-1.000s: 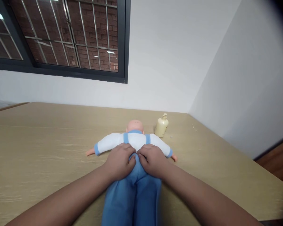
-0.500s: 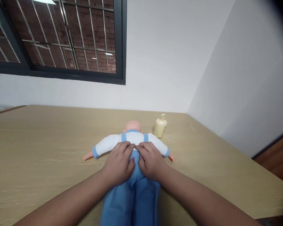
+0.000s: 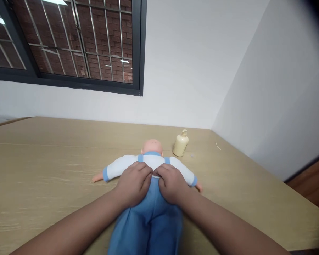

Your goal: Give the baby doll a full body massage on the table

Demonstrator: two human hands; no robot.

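Observation:
A baby doll (image 3: 154, 198) lies stretched out on the wooden table, the back of its bald head towards me and its arms spread wide. It wears a white top with blue cuffs, collar and straps, and blue trousers. My left hand (image 3: 135, 182) presses on the left side of its lower back, fingers curled and closed on the clothing near the waist. Mirroring it, my right hand (image 3: 172, 182) is closed on the right side. Both sets of fingertips nearly meet at the middle of the back. What exactly is pinched beneath them is hidden.
A cream pump bottle (image 3: 180, 144) stands on the table (image 3: 55, 152) beyond the doll's right-hand side. A thin pale strand (image 3: 218, 145) lies farther right. White walls border the table at the back, below a dark-framed barred window (image 3: 138, 85).
Both thumbs have drawn in against the fingers. The doll's trousers look smoother at the seat, and its arm on the right reaches slightly lower and farther out. The camera view has shifted a little.

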